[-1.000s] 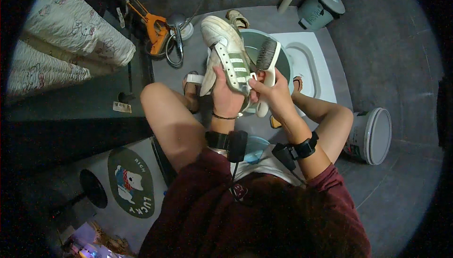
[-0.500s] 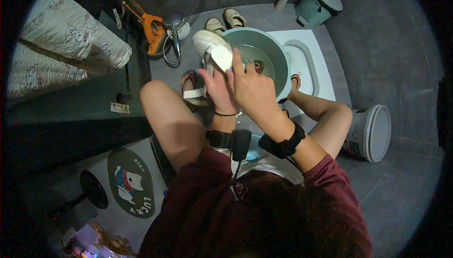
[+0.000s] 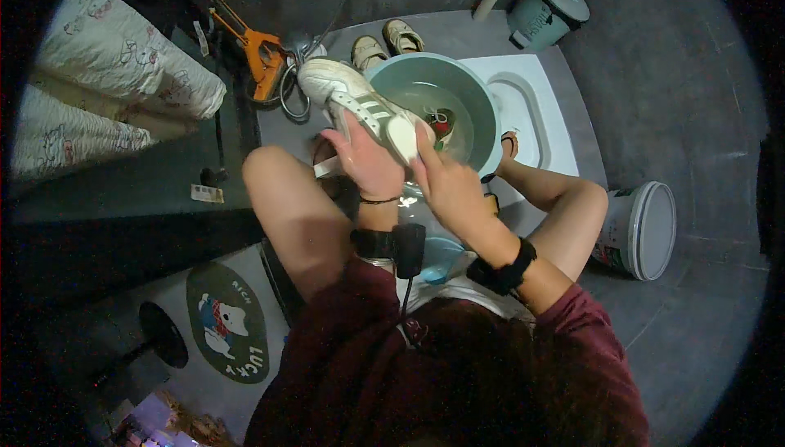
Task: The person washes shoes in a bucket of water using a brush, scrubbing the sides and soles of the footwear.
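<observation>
Beside the white tray (image 3: 536, 107) stands a round grey-green basin (image 3: 481, 95) with water (image 3: 464, 134) in it, and near the basin's left rim the white sneaker (image 3: 339, 87) is held in the air, toe up and to the left. It should be light but heavier if wet, stiff in the sole, softer in the upper, and slick; the heel and sole edge look like the surest hold. The left hand (image 3: 372, 157) grips it from beneath, palm up with the thumb standing free, its fingers partly hidden. The right hand (image 3: 458, 189) closes on the white brush (image 3: 402, 136), whose back faces up against the shoe's side near the heel; its smooth plastic likely slips when wet, so the handle suits a full grip. A smaller dark-and-red item (image 3: 441, 126) lies in the basin. Compared with half a second ago, the sneaker tips further left, more of its striped side shows, and the brush sits lower, toward the heel.
</observation>
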Motion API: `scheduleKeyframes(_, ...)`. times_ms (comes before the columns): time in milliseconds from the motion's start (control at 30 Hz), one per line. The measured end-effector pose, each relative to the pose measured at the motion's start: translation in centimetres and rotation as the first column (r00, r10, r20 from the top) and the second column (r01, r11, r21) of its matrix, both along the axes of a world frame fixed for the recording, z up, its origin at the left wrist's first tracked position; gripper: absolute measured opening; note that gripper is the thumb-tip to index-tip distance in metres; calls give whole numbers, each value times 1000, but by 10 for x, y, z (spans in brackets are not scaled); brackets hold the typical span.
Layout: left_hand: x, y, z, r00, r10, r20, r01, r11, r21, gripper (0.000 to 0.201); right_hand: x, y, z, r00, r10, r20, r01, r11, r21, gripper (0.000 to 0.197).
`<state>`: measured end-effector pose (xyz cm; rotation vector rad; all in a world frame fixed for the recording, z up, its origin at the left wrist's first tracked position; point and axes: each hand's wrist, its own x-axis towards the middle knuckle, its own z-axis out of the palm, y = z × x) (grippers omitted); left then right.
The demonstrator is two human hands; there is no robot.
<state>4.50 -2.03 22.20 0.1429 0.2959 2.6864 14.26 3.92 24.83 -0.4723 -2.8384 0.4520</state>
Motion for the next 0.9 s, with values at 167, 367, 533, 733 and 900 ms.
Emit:
scheduleKeyframes(167, 1, 3, -8, 992, -83, -98, 71, 990, -122, 68, -35, 1, 13, 977, -2, -214, 16, 998, 68, 48)
scheduleKeyframes(367, -11, 0, -10, 1000, -19, -24, 19, 999, 26, 66, -7, 6, -3, 999, -25, 30, 27, 998, -59, 49)
scheduleKeyframes(533, -16, 4, 12, 998, -56, -21, 58, 993, 103, 64, 23, 17, -3, 996, -76, 54, 87, 969, -233, 52)
scheduleKeyframes(733, -13, 0, 13, 988, -70, -136, 75, 997, 30, 56, 39, 23, -18, 974, -221, -40, 128, 691, -711, 39)
scheduleKeyframes(900, -14, -5, 7, 976, -66, -209, 43, 993, -109, 58, 33, 62, -42, 832, -554, 37, 91, 71, -993, 38)
